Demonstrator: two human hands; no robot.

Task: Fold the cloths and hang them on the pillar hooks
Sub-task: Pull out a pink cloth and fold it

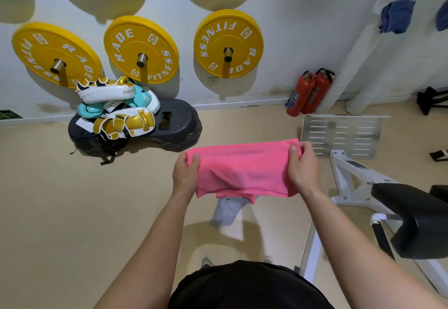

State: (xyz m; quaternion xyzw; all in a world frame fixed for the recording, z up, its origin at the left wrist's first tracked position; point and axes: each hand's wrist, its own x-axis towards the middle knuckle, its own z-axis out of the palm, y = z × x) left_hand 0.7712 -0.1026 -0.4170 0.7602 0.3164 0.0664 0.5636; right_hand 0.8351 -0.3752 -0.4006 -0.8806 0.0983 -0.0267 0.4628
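Note:
A pink cloth (242, 170) hangs stretched between my hands in front of me, folded over so that its lower edge shows doubled layers. My left hand (185, 171) pinches its upper left corner, thumb on top. My right hand (303, 163) pinches the upper right corner. A light grey cloth (226, 211) lies crumpled on the tan floor just below the pink one. At the upper right, a blue cloth (396, 16) hangs on the white pillar (358, 61), and the edge of another blue cloth (442, 17) shows at the frame's right border.
A white-framed bench with black pads (412, 219) and a metal footplate (341, 134) stands at the right. Two red fire extinguishers (308, 92) lean by the pillar. Boxing pads (116, 107) are piled on a black step platform (169, 126). Yellow weight plates (228, 44) hang on the wall.

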